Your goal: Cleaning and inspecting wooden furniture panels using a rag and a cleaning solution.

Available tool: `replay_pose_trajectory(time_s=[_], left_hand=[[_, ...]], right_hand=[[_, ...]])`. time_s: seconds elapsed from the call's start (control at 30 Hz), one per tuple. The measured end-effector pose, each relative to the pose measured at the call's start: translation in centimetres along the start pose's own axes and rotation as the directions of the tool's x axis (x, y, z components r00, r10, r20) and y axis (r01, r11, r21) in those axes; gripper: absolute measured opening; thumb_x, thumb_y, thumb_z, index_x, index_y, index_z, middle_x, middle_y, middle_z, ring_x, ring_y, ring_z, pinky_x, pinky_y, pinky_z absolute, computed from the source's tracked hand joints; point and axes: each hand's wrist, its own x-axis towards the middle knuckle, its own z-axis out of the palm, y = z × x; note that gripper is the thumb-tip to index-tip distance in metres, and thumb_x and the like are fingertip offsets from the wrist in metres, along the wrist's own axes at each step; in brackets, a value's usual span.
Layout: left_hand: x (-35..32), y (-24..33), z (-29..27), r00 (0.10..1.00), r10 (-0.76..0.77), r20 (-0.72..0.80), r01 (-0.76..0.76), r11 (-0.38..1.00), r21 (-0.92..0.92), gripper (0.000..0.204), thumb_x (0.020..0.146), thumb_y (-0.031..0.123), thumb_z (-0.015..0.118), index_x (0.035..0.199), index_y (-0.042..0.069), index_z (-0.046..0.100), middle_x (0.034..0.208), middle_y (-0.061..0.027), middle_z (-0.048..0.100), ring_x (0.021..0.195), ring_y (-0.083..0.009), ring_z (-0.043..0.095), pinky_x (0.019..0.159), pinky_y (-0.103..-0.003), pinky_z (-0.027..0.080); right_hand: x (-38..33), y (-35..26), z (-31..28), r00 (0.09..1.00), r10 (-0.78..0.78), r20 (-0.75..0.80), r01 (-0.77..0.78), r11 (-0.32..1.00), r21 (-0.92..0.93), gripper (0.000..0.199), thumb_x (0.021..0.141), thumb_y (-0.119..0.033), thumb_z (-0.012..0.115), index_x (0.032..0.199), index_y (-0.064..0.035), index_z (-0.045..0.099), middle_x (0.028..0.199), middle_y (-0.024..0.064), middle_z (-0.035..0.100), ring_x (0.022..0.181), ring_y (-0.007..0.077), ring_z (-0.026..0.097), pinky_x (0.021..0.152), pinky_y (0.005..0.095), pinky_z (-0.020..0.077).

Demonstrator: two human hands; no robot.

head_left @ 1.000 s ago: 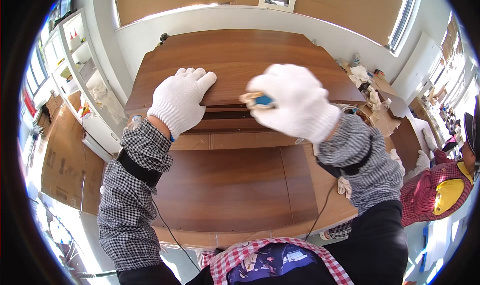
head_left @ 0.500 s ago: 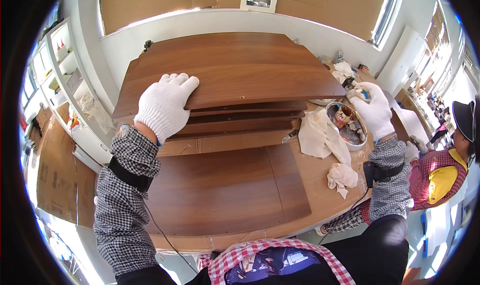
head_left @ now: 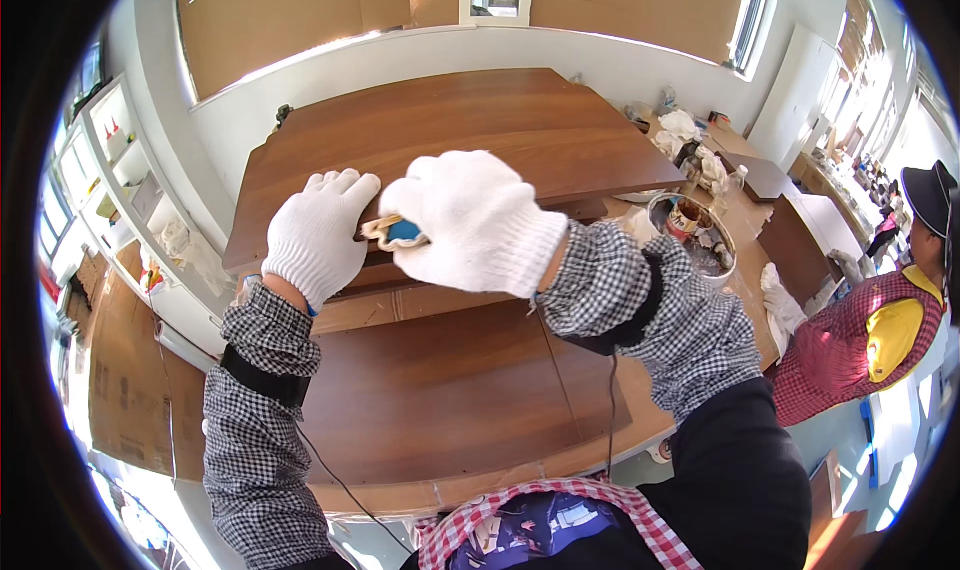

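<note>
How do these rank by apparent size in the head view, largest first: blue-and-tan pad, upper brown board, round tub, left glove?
1. Upper brown board
2. Left glove
3. Round tub, partly hidden
4. Blue-and-tan pad, partly hidden

**White knit, small checks, black bands**

The left hand and right hand wear plain white knitted gloves with ribbed cuffs. Loose sleeves in a fine black-and-white check cover the forearms, gathered toward the wrists, each circled by a broad black band. A thin dark cable hangs below each. The upper-arm cloth is black. Red-and-white checked trim borders a purple-blue printed panel at the chest. A blue edge shows at the left wrist, perhaps a strap.
</note>
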Motion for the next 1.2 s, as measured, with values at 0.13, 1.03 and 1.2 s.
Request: replay_pose_trajectory(time_s=[0.13, 1.03, 1.2], left_hand=[[0.2, 1.2, -2.0, 0.999, -0.046, 0.03, 0.046, 0.999, -0.015, 0.05, 0.077, 0.002, 0.074, 0.124, 0.01, 0.062, 0.123, -0.0099, 0.067, 0.12, -0.0333, 0.063, 0.097, -0.043, 0.057], [7.1, 1.2, 2.8, 0.994, -0.105, 0.018, 0.106, 0.993, -0.051, 0.07, 0.094, 0.061, 0.067, 0.141, 0.009, 0.062, 0.137, -0.0143, 0.066, 0.133, -0.0343, 0.057, 0.117, -0.046, 0.042], [9.5, 0.8, 4.2, 0.989, -0.144, 0.044, 0.146, 0.988, -0.041, 0.063, 0.098, 0.057, 0.064, 0.141, 0.011, 0.063, 0.139, -0.0123, 0.064, 0.13, -0.0385, 0.056, 0.112, -0.046, 0.048]], right_hand=[[-5.2, 4.2, -4.1, 0.994, 0.082, -0.07, -0.084, 0.996, -0.035, 0.022, 0.08, -0.024, 0.083, 0.096, -0.011, 0.076, 0.087, 0.0099, 0.071, 0.083, 0.0294, 0.072, 0.078, 0.0417, 0.0588], [-33.2, 0.5, 11.3, 0.199, 0.953, 0.23, -0.471, -0.113, 0.875, 0.027, 0.093, 0.001, 0.068, 0.118, 0.0064, 0.058, 0.104, 0.0081, 0.068, 0.096, 0.0158, 0.069, 0.088, 0.0303, 0.0575], [-33.8, -0.2, 12.1, 0.216, 0.957, 0.195, -0.353, -0.11, 0.929, 0.033, 0.092, 0.007, 0.066, 0.122, 0.0086, 0.053, 0.1, 0.0079, 0.065, 0.096, 0.018, 0.068, 0.089, 0.0344, 0.0583]])
